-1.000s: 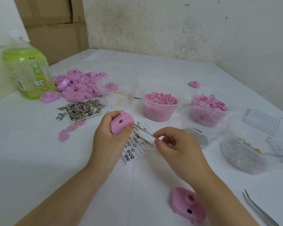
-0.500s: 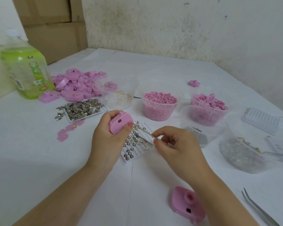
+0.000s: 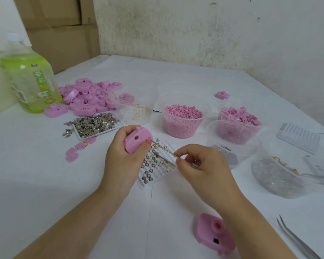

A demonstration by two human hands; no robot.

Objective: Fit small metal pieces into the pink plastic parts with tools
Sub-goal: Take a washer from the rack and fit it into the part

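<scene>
My left hand point(image 3: 123, 161) grips a pink plastic part point(image 3: 137, 140), lifted a little above the table. My right hand point(image 3: 204, 171) pinches thin metal tweezers point(image 3: 164, 149); their tips touch the right edge of that pink part, by my left thumb. Under the tweezers lies a white grid tray point(image 3: 158, 165) with several small round metal pieces in its cells. A second pink part point(image 3: 214, 233) lies on the table near my right forearm.
A pile of pink parts point(image 3: 90, 99) and a green bottle point(image 3: 29, 81) stand at the back left, next to a tray of metal clips point(image 3: 94, 125). Clear tubs point(image 3: 182, 118) of pink bits stand behind. Spare tweezers point(image 3: 295, 238) lie at the lower right.
Both hands stay almost where they were. The tweezers' tips remain at the pink part's edge; the view has shifted only slightly.
</scene>
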